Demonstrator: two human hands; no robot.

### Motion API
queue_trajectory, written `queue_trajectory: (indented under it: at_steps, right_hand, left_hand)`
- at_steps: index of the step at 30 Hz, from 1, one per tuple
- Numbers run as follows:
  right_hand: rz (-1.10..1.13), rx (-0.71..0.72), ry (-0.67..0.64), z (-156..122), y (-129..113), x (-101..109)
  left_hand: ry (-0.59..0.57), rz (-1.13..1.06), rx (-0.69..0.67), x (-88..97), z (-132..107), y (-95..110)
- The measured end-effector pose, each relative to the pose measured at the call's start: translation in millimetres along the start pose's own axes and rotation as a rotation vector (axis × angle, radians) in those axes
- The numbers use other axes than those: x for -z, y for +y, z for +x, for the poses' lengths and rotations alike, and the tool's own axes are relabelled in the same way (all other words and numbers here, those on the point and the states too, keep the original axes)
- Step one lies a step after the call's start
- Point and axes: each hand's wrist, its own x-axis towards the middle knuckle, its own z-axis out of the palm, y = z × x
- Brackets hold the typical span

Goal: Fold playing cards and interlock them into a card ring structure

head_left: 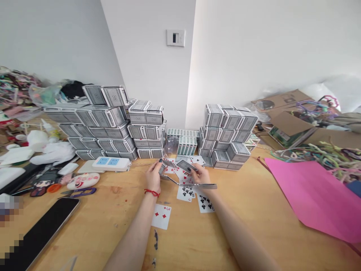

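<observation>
My left hand [153, 177] pinches bent playing cards [168, 164] with grey patterned backs. My right hand [202, 175] grips another playing card [184, 165], its grey back facing up. A thin edge-on strip of cards [194, 185] runs between and in front of both hands; whether it is joined to the held cards I cannot tell. Under and around the hands lie loose face-up cards, among them a three of diamonds [161, 217] by my left forearm and a clubs card [205, 204] by my right. Behind stand blocks of folded cards, stacked left [113, 117] and right [222, 124].
Between the stacks sit packed cards [187, 145]. A white power strip [111, 164], snips [81, 192] and a phone [45, 233] lie left. Pink paper [313, 199], pipe cleaners [318, 156] and a cardboard box [293, 126] occupy the right.
</observation>
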Motion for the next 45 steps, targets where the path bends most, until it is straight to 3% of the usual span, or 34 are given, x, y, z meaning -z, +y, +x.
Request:
queue_trajectory:
  at_steps: [18,25,33,45]
  right_hand:
    - [-0.013,0.018,0.074,-2,-10,-1]
    - [-0.073,0.015,0.037,0,-7,-2]
    - [-0.194,0.064,0.071,0,-6,-5]
    - [-0.273,0.211,0.003,1,-3,-5]
  left_hand:
    - [0.011,-0.036,0.02,0.8,2,-2]
    - [-0.022,-0.006,0.008,1.3,2,-2]
    - [-0.086,0.09,-0.07,7.1,6,-8]
    - [-0.058,0.051,-0.029,2.3,2,-5]
